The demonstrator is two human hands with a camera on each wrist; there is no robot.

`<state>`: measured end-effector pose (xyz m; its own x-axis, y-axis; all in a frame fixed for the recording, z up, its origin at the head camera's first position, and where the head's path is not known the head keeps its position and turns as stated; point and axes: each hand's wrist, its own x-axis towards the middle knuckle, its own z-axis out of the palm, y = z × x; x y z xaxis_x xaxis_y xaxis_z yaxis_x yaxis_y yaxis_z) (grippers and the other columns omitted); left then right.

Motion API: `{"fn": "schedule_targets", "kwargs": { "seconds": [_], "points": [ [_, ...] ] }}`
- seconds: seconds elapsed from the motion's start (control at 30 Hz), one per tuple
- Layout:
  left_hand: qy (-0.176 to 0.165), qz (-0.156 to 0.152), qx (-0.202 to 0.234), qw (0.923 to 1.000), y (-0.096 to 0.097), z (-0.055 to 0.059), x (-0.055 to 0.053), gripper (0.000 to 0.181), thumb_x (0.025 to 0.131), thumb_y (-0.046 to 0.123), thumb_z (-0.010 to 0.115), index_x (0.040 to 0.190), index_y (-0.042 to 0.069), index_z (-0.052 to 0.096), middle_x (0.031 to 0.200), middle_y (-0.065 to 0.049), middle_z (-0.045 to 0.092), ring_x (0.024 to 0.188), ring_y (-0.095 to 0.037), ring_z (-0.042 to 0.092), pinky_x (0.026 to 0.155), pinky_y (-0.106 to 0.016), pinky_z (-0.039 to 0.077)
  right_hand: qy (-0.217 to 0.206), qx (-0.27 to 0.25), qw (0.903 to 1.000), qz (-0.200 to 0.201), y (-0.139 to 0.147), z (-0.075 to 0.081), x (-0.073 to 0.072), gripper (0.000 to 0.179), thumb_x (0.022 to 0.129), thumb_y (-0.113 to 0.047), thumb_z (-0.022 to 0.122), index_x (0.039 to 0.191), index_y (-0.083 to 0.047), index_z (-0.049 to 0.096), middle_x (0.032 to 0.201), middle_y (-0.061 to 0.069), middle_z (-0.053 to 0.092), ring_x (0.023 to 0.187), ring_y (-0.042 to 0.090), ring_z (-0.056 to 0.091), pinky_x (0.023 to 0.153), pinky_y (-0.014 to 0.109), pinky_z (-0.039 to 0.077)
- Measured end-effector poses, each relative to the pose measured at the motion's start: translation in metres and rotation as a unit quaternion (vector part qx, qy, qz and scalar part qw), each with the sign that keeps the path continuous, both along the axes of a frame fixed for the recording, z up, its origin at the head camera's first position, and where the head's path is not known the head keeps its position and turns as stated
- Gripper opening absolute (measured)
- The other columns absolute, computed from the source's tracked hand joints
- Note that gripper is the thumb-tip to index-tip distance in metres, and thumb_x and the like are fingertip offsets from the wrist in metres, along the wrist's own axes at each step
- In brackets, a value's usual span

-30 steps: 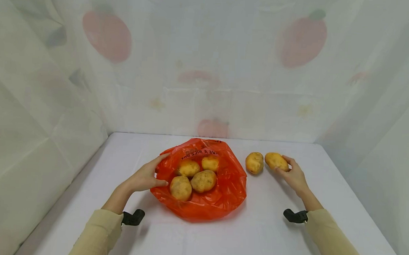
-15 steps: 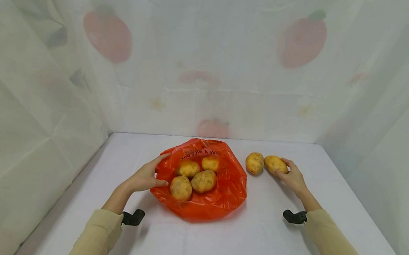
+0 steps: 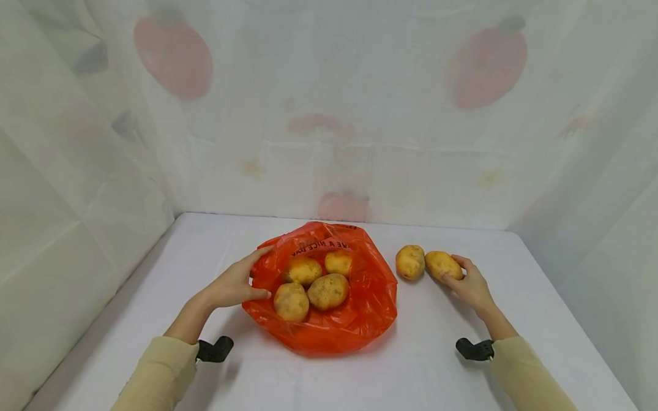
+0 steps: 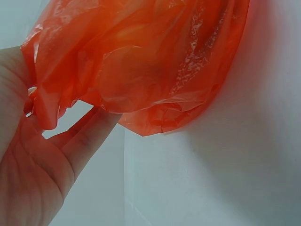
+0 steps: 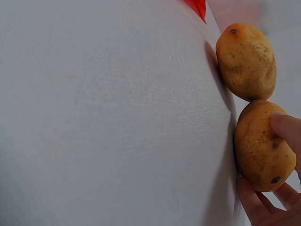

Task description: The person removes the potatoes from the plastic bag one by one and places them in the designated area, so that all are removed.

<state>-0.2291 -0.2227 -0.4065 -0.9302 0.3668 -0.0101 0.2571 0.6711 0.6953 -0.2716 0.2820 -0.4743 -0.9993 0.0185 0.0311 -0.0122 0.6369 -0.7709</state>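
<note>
A red plastic bag (image 3: 369, 293) sits mouth up on the table with several potatoes (image 3: 328, 292) showing inside. My left hand (image 3: 236, 284) holds the bag's left side by the rim, thumb and fingers spread apart. In the left wrist view, thin folds of the bag (image 4: 51, 94) lie between the thumb side and the fingers (image 4: 89, 141). To the right of the bag, my right hand (image 3: 471, 285) grips a potato (image 3: 442, 264), thumb on top and fingers at its far end. Another potato (image 3: 410, 262) stands against it, as the right wrist view shows.
A white cloth covers the table (image 3: 421, 369), whose back edge runs just behind the bag and potatoes. Pale printed curtains (image 3: 421, 111) hang behind and at both sides. Dark wrist mounts (image 3: 474, 349) stick out from both wrists.
My right hand has lowered the potato slightly and brought it up close to the potato beside it, then stays nearly still. The left hand and bag have not visibly moved.
</note>
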Motion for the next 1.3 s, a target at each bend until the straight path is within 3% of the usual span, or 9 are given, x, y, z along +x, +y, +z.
{"fn": "schedule_targets", "kwargs": {
  "seconds": [0.93, 1.1, 1.3],
  "points": [
    [0.008, 0.002, -0.003, 1.0, 0.001, 0.0032, 0.0025, 0.089, 0.075, 0.017, 0.075, 0.146, 0.021, 0.021, 0.14, -0.01, 0.038, 0.121, -0.031, 0.044, 0.093, -0.049, 0.045, 0.008, 0.039, 0.9992, 0.009, 0.001, 0.0028, 0.0003, 0.068, 0.09, -0.024, 0.056, 0.143, 0.001, 0.023, 0.141, 0.031, 0.028, 0.123, 0.048, 0.035, 0.1, 0.057, 0.033],
    [0.007, 0.001, -0.002, 1.0, 0.0002, 0.003, 0.0023, 0.09, 0.075, 0.017, 0.075, 0.146, 0.021, 0.021, 0.139, -0.01, 0.039, 0.119, -0.03, 0.045, 0.092, -0.047, 0.046, 0.029, 0.061, 0.9976, 0.013, -0.0005, 0.0066, 0.0026, 0.065, 0.09, -0.025, 0.055, 0.142, 0.002, 0.025, 0.139, 0.033, 0.03, 0.119, 0.052, 0.039, 0.097, 0.057, 0.037],
    [0.002, 0.001, 0.0, 1.0, 0.0002, 0.0025, 0.0013, 0.089, 0.076, 0.017, 0.075, 0.146, 0.021, 0.021, 0.14, -0.01, 0.039, 0.12, -0.03, 0.045, 0.092, -0.047, 0.046, 0.089, 0.087, 0.9921, 0.009, 0.002, 0.0082, 0.0055, 0.057, 0.089, -0.021, 0.056, 0.137, 0.004, 0.035, 0.134, 0.033, 0.037, 0.117, 0.051, 0.041, 0.093, 0.06, 0.038]
  ]
}}
